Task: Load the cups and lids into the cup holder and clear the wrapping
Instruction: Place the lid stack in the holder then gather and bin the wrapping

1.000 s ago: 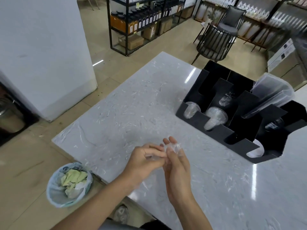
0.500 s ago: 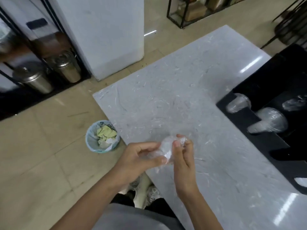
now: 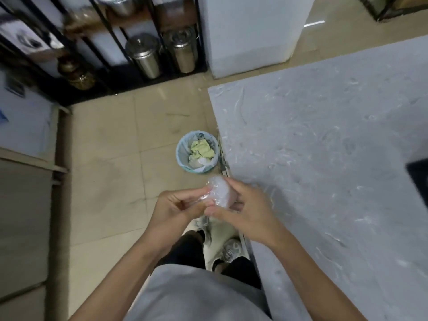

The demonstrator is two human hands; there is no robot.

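A crumpled ball of clear plastic wrapping [image 3: 220, 192] is pinched between both hands, just off the table's left edge. My left hand [image 3: 174, 208] grips its left side and my right hand [image 3: 245, 210] wraps around its right side. Only a dark corner of the black cup holder [image 3: 418, 179] shows at the right edge of the view; the cups and lids are out of view.
A small waste bin [image 3: 197, 155] with a pale blue liner and crumpled yellow-green paper stands on the floor beside the marble table [image 3: 324, 147]. Steel canisters [image 3: 144, 55] sit on a black rack behind. A white pillar [image 3: 252, 31] rises beyond the table.
The view has swung left and down, so the cup holder has nearly left the frame. Both hands have carried the wrapping from over the table to its left edge, nearer the bin.
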